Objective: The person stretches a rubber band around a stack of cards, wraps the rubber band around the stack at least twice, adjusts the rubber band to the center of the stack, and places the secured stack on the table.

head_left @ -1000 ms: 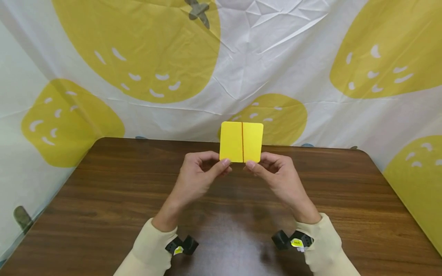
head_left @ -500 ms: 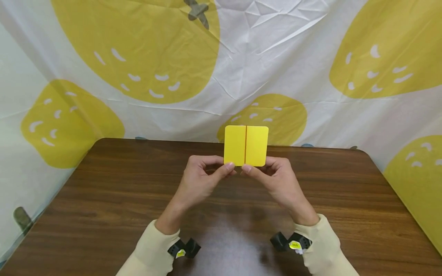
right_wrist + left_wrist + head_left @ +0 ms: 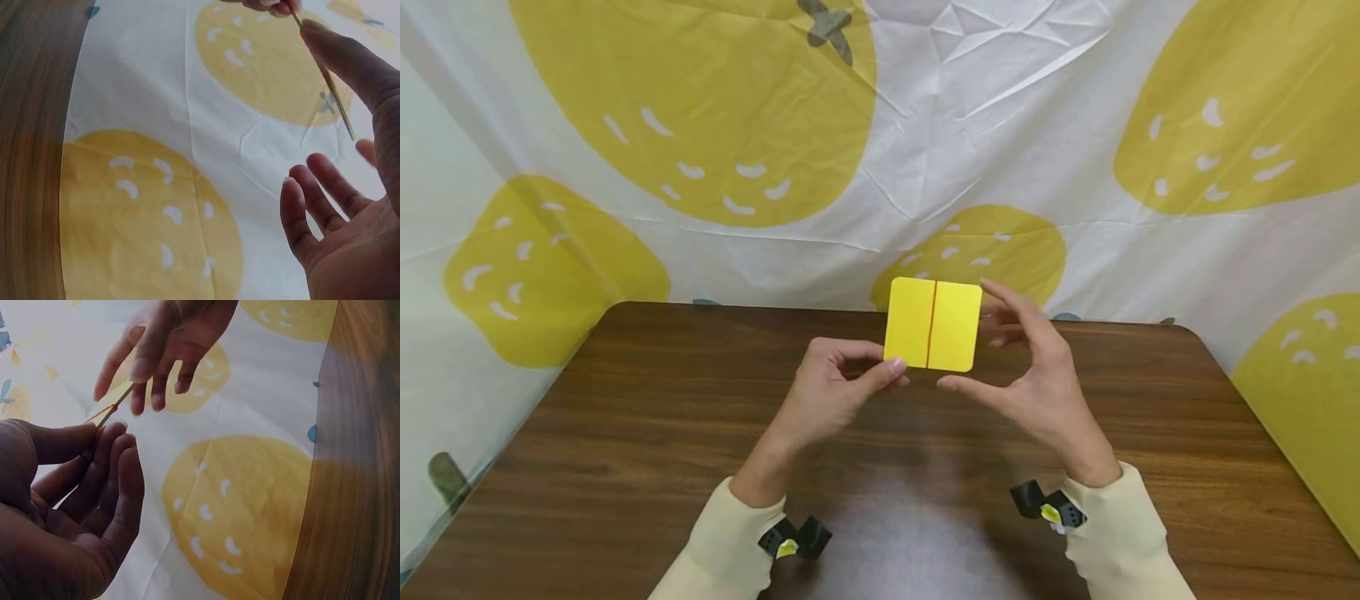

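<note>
A thin yellow square card (image 3: 957, 327) with rounded corners stands upright above the table, tilted slightly clockwise. Down its middle runs a thin reddish-brown band (image 3: 932, 325), which passes over the card's lower edge in the left wrist view. My left hand (image 3: 826, 390) pinches the card's lower left corner, thumb in front and fingers behind. Spread around the right side is my right hand (image 3: 1051, 385), its index finger by the upper right corner and its thumb just below the bottom edge. In the right wrist view the card (image 3: 331, 90) appears nearly edge-on, the right fingers loosely extended.
A dark brown wooden table (image 3: 625, 433) lies under both hands. Behind it hangs a white cloth (image 3: 760, 258) printed with large yellow fruit. Each cream-sleeved wrist carries a small black camera, one on the left (image 3: 796, 538) and one on the right (image 3: 1048, 507).
My right hand has let go of the card's lower right corner, spread its fingers and moved right. The card has shifted slightly right and down and now tilts; my left hand keeps its pinch.
</note>
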A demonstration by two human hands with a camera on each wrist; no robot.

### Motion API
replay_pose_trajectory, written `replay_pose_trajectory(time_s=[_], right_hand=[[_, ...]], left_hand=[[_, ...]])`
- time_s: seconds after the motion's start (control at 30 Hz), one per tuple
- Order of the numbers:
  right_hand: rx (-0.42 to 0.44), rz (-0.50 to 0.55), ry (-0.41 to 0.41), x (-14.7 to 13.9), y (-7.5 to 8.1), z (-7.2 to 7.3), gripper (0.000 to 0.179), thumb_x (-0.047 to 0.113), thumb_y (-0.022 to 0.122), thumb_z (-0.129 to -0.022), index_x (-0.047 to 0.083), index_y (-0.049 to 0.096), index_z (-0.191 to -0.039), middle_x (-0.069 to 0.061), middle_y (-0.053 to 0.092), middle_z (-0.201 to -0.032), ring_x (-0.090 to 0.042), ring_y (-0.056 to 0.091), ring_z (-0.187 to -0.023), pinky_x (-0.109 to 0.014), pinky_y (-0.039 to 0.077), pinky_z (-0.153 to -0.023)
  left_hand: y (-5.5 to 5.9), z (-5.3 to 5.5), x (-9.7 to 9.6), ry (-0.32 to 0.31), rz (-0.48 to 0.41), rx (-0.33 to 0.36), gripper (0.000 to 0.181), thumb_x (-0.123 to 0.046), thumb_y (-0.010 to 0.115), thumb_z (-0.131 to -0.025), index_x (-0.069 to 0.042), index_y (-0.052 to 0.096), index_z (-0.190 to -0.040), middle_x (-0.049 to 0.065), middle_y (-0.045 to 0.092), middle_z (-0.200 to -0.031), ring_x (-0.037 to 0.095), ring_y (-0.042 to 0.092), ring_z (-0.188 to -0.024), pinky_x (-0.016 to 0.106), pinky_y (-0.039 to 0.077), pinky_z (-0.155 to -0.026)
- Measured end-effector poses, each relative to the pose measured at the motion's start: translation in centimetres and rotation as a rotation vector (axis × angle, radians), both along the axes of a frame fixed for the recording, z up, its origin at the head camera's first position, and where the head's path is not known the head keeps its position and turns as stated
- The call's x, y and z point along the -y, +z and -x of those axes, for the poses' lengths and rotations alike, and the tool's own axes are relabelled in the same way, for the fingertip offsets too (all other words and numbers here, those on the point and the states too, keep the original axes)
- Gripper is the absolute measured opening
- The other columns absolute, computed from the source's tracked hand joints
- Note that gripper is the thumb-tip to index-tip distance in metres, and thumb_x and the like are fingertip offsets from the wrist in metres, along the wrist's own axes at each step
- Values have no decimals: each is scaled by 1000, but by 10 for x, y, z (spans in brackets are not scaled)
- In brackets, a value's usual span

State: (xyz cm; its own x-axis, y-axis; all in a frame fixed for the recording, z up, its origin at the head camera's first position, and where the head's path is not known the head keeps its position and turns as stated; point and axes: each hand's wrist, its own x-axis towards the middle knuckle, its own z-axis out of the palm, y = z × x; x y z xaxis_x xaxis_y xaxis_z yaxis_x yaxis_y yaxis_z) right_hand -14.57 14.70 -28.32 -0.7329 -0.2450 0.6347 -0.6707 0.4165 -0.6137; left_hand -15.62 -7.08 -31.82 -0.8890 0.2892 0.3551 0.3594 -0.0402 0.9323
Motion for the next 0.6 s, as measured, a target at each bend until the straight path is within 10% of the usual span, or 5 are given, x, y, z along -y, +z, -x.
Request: replay_pose_trajectory(time_s=[0.33, 0.6], right_hand=[[-121, -98, 64, -6, 4, 0, 93, -4, 90, -48, -1, 47, -131, -17, 51, -115, -22, 49, -99, -23, 43, -78], [-86, -112, 119, -5, -1, 3, 88, 0, 92, -48, -1, 51, -126, -16, 50, -116, -20, 44, -98, -23, 42, -78]], left_hand=[[-1, 0, 6, -57, 141, -1, 14, -16, 71, -84, -4, 72, -91, 7, 69, -78, 24, 65, -70, 37, 55, -67], [4, 6, 23, 96, 425, -430, 88, -34, 87, -62, -22, 42, -137, -3, 56, -107, 11, 55, -98, 32, 48, -84]])
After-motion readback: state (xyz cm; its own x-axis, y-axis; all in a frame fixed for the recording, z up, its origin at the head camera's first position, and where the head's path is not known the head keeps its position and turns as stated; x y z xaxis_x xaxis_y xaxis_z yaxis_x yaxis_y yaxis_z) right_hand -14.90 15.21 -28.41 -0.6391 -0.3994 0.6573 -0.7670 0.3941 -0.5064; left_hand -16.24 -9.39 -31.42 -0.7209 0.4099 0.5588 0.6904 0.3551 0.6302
